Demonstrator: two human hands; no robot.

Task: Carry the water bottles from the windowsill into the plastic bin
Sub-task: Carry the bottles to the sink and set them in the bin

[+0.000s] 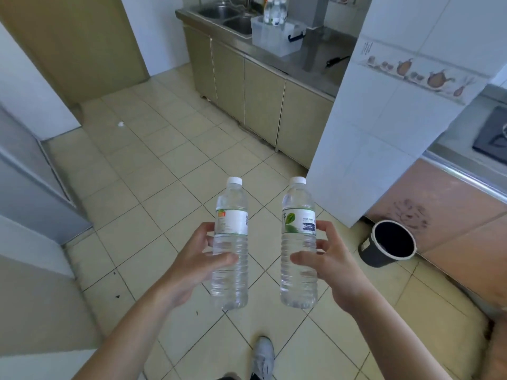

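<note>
Carrying step in hand: left hand [192, 266] wrapped round 1 upright water bottle [230, 250], right hand [326, 259] wrapped round a second bottle [298, 248], both over the floor tiles [153, 171]. Plastic bin [274, 37] sits on the far counter [323, 54] beside the sink [227, 16], bottles already inside. Next move likely calls for crossing the floor, then lowering both in upright.

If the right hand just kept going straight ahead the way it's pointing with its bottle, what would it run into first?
Probably the white tiled pillar: the right hand, holding its bottle upright, points forward over open floor tiles, and the pillar's near edge lies just ahead and slightly right. Depth is unclear; it might pass towards the cabinets.
</note>
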